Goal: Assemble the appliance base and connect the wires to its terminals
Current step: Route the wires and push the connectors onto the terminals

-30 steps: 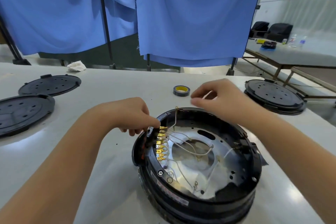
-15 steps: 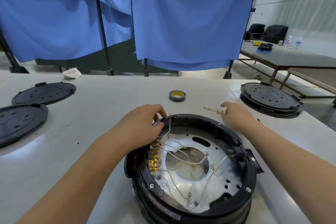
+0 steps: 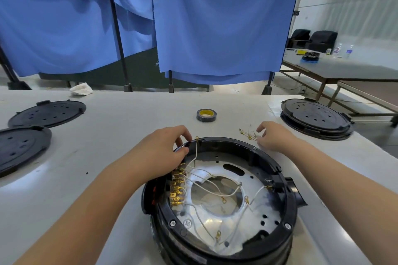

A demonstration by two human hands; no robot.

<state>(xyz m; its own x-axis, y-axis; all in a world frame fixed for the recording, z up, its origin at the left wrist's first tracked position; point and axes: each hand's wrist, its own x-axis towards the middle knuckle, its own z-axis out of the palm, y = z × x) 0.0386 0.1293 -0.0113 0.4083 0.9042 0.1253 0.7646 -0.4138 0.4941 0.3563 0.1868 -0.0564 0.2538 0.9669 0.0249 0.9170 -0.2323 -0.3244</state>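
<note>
Right-hand grip (image 3: 271, 135), fingers loosely curled and holding nothing, hovers just right of the loose wires (image 3: 247, 133) lying crosswise on the desk (image 3: 107, 127) behind the appliance base (image 3: 219, 198), whose rim the left hand (image 3: 165, 150) pinches.

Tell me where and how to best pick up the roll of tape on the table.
The dark tape roll with the yellow core lies flat, hole up, with bare white table around it. Probably come straight down and pinch across its outer wall, or hook one finger into the core.
</note>
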